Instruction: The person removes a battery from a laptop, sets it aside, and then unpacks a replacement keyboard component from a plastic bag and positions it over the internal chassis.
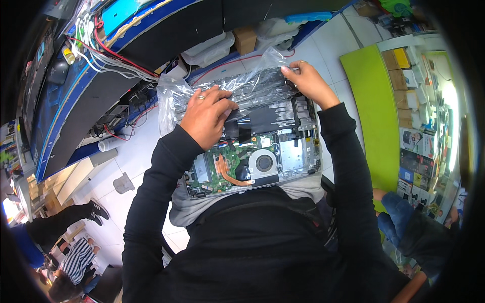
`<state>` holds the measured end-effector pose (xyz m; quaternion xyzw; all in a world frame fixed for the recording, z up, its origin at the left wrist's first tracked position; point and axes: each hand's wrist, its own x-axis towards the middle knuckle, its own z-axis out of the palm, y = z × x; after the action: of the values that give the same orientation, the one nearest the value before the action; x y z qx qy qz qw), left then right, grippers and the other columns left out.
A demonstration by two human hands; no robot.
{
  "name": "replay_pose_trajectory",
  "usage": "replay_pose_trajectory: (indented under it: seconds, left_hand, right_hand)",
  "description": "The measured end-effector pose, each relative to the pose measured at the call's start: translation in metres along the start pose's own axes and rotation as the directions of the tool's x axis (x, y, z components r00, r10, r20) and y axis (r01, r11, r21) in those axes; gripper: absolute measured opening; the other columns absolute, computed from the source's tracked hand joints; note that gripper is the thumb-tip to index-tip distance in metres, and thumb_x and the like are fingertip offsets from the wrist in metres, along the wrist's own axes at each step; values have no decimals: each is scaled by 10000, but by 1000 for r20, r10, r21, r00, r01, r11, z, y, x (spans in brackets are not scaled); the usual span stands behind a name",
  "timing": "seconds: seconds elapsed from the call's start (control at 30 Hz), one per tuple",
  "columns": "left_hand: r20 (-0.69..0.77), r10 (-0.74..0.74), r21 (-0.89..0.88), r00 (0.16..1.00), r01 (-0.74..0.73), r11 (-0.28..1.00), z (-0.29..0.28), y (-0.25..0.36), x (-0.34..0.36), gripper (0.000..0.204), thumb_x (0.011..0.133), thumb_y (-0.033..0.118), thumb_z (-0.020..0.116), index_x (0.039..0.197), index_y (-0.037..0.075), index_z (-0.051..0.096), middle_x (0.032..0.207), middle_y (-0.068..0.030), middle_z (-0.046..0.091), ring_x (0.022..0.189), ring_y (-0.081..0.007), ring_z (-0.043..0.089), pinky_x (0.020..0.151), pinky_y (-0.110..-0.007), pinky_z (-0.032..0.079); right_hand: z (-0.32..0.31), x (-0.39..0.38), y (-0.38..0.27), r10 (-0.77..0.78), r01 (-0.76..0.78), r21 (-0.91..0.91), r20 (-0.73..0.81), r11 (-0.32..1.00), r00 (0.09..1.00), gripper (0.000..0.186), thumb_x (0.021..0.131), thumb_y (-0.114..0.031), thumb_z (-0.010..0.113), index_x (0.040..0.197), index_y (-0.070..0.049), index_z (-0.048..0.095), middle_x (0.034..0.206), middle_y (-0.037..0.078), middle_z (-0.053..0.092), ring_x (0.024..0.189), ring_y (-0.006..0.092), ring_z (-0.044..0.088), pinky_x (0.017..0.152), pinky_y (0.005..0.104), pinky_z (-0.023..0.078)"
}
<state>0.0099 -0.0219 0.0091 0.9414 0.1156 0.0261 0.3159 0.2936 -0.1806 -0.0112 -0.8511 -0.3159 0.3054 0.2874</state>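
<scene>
Tiled floor below, opened laptop on lap, bagged black part over its far side, probably light, slippery, best held by ends; right fingers pinch bag, left fingers bent over it, grip unclear.

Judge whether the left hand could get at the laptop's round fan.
Probably yes: nothing visible covers the round fan in the opened laptop, though the left hand would have to leave the clear plastic.

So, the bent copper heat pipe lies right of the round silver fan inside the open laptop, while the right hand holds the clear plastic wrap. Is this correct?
Not quite: the head view shows the bent copper heat pipe left of the round silver fan inside the open laptop; the right hand does hold the clear plastic wrap.
</scene>
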Motion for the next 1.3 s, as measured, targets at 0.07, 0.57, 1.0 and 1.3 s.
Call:
replay_pose_trajectory:
  seconds: [0.07, 0.57, 1.0, 1.3]
  left_hand:
    - [6, -23, 2, 1000, 23, 1000, -1, -1, 0, 214, 993, 83, 568, 1171, 112, 682, 1370, -99, 600, 1442, -364, 413, 1200, -581, 226]
    - [-473, -671, -557, 571, 396, 730, -37, -99, -45, 657, 957, 412, 715, 1365, -70, 535, 1351, -196, 585, 1176, -230, 594, 959, -360, 498]
    - [-75, -683, -375, 727, 614, 694, -33, -90, -36, 489, 872, 338, 761, 1037, -116, 683, 888, -217, 719, 825, -264, 696, 769, -382, 517]
    - [-41, -707, -291, 706, 668, 685, -37, -79, -36, 443, 849, 279, 779, 1038, -112, 693, 910, -202, 731, 827, -257, 701, 784, -376, 524]
  right_hand:
    - [2, 7, -1, 54, -56, 100, 16, 993, 998, 582, 954, -276, 701, 1308, 155, 539, 1177, 255, 668, 1076, 293, 666, 955, 348, 505]
    - [-30, -35, 21, -164, 10, 747, 133, 664, 977, 364, 1011, -119, 613, 1317, 61, 535, 1175, 82, 672, 1055, 114, 621, 981, 276, 472]
    - [-8, -39, 38, -72, 51, -98, -222, 994, 972, 454, 948, -194, 663, 1284, 97, 566, 1209, 285, 652, 1149, 401, 630, 1022, 445, 477]
    - [-5, -48, 13, 70, -103, -174, -188, 979, 980, 507, 959, -240, 641, 1343, 78, 550, 1279, 331, 609, 1227, 478, 572, 1048, 497, 451]
